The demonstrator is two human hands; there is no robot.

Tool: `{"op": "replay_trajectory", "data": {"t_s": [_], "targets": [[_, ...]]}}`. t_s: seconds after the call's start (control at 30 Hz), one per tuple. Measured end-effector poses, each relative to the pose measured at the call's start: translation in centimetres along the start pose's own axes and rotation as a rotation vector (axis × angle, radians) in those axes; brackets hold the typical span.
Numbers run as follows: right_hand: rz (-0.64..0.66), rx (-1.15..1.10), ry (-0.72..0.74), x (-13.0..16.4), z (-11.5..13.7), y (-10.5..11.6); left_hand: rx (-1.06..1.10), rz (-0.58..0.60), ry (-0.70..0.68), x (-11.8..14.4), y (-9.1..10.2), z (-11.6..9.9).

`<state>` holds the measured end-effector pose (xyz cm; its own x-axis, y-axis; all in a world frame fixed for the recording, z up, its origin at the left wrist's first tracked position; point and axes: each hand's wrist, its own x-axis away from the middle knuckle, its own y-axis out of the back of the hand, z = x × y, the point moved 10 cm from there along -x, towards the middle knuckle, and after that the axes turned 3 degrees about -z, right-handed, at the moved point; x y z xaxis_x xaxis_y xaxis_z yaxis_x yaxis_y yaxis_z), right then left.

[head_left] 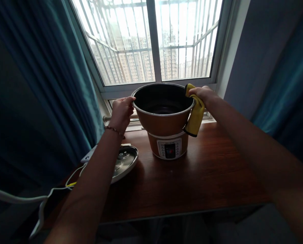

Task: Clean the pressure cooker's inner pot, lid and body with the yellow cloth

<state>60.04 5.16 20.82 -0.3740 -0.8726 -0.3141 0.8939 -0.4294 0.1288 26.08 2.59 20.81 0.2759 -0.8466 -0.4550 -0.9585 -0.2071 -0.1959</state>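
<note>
The inner pot (pixel 164 123), orange-brown outside and dark inside with a silver rim, is at the centre, above the cooker base (pixel 154 145). Whether it hangs free or touches the base, I cannot tell. My left hand (pixel 122 109) is closed on the rim's left side, thumb on the edge. At the right side of the rim, my right hand (pixel 204 95) is closed on a yellow cloth (pixel 196 117) with dark edging; the cloth drapes over the rim and down the pot's outside. The base's front carries a control panel (pixel 170 150) with buttons.
Left of the base a round lid (pixel 127 161) lies with its metal inside up, partly behind my left forearm. White cables (pixel 43 198) run at the left edge of the wooden table (pixel 192 184). A barred window (pixel 156 40) stands behind, with blue curtains (pixel 52 67) beside it.
</note>
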Motion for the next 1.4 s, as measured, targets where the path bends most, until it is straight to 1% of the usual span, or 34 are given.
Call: {"op": "replay_trajectory", "data": {"t_s": [0.07,0.17,0.23,0.3,0.4,0.47,0.53,0.63,0.7,0.8,0.9,1.0,1.2,1.4], "targets": [[0.006,0.012,-0.114,2.6,-1.2,1.3,0.018,0.017,0.031,2.6,0.3,-0.5],[0.012,0.013,-0.188,6.3,-3.1,3.1,0.034,0.050,0.104,7.0,0.8,0.2],[0.007,0.019,-0.222,8.7,-4.7,4.3,0.050,0.079,0.145,10.1,1.2,1.3],[0.028,0.000,-0.248,11.0,-6.4,5.0,0.065,0.089,0.187,13.2,1.7,2.7],[0.052,-0.055,-0.273,14.6,-8.9,6.0,0.067,0.049,0.273,18.0,3.0,4.9],[0.041,-0.080,-0.293,16.8,-10.4,6.8,0.070,0.032,0.327,20.9,3.7,5.8],[0.060,-0.097,-0.330,18.7,-11.8,7.2,0.070,0.037,0.380,23.4,4.1,6.5],[0.116,-0.106,-0.417,21.1,-14.2,7.2,0.044,0.030,0.466,26.0,4.9,7.7],[0.152,-0.108,-0.474,22.2,-16.0,6.9,0.048,0.020,0.518,27.1,5.4,8.9],[0.193,-0.120,-0.526,23.3,-18.6,6.0,0.096,0.028,0.581,28.3,5.7,11.5],[0.182,-0.122,-0.536,23.3,-20.6,5.3,0.122,0.020,0.627,28.9,6.0,14.1],[0.177,-0.112,-0.531,22.9,-21.9,4.8,0.123,0.009,0.646,29.1,6.3,16.1],[0.176,-0.104,-0.517,22.1,-23.5,4.1,0.126,0.025,0.639,28.9,6.4,17.9],[0.183,-0.058,-0.519,21.6,-25.0,3.5,0.072,-0.001,0.649,29.0,6.9,19.5]]}}
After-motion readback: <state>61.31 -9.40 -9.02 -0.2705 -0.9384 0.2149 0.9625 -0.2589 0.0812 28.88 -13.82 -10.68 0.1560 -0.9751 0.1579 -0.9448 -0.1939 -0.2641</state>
